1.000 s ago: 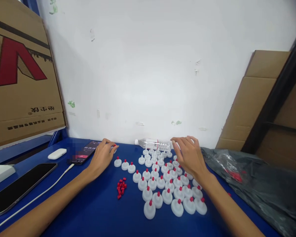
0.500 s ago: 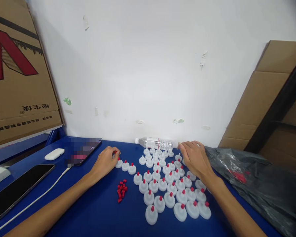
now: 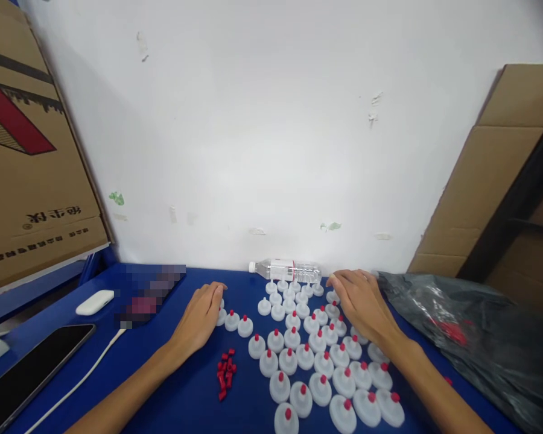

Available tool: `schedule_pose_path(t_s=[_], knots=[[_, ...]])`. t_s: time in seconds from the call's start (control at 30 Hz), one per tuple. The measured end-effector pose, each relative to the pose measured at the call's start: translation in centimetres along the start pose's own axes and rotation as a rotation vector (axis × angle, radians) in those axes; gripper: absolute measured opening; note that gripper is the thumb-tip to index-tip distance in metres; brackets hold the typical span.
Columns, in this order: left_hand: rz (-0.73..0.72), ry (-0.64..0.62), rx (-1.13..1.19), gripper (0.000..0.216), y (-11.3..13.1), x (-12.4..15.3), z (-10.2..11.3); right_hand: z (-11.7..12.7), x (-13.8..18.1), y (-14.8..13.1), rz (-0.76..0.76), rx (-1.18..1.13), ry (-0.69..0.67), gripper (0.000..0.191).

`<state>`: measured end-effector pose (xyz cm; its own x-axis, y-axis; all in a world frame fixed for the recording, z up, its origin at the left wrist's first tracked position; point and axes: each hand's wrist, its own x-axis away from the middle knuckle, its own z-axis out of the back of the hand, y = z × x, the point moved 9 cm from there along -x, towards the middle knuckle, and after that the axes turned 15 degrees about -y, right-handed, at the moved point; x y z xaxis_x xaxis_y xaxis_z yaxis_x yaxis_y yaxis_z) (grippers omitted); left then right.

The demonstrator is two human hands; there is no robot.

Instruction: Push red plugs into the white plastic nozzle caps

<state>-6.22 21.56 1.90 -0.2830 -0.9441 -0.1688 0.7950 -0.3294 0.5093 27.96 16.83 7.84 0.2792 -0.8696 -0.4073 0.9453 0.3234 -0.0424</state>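
Observation:
Several white bottle caps with red tips (image 3: 305, 355) stand in rows on the blue table (image 3: 181, 398). My left hand (image 3: 201, 316) lies flat at the left end of a short row of caps (image 3: 238, 324), its fingers straight and touching the leftmost one. My right hand (image 3: 362, 301) rests palm down over the far right caps, fingers spread. A small heap of loose red tips (image 3: 225, 374) lies near my left wrist. Neither hand visibly holds anything.
A clear water bottle (image 3: 285, 270) lies against the white wall. A black plastic bag (image 3: 470, 337) fills the right side. At left are a phone (image 3: 147, 292), a white earbud case (image 3: 95, 301), a dark tablet (image 3: 31, 367) with a white cable (image 3: 90, 367), and cardboard boxes (image 3: 22, 169).
The view tilted, so the table sits lower in frame. My left hand went from curled on a cap to flat on the table. My right hand settled lower onto the caps.

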Motion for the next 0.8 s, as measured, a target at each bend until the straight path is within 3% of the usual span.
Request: schedule_pose_path(t_s=[0.4, 0.8], knots=[[-0.016, -0.033, 0.014, 0.054, 0.0, -0.2, -0.4, 1.0, -0.2, 1.0, -0.042, -0.027, 0.006, 0.043], [-0.042, -0.018, 0.017, 0.051, 0.6, 0.2, -0.3, 1.3, -0.5, -0.7, 0.016, -0.076, -0.083, 0.041]])
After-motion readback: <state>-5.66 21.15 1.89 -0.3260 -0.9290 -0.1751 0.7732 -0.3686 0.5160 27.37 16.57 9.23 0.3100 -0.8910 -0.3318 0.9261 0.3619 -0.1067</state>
